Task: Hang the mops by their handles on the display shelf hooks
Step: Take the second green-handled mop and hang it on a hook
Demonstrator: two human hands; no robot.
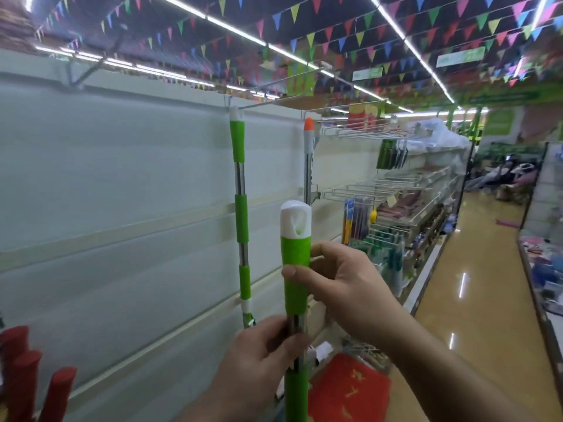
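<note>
Two hands hold a green mop handle (pixel 296 287) upright before the white back panel (pixel 122 178) of a display shelf, in a shop aisle with a glossy tan floor (pixel 475 284) and bunting (pixel 310 38) overhead. Its long axis is vertical, white cap (pixel 295 220) with hanging hole uppermost, well below the wire hook (pixel 274 100) carrying a second green mop (pixel 239 178). The left hand (pixel 268 354) wraps the steel shaft (pixel 300 322) under the green sleeve (pixel 295 254); the right hand (pixel 344 284) pinches that sleeve just beneath the cap.
</note>
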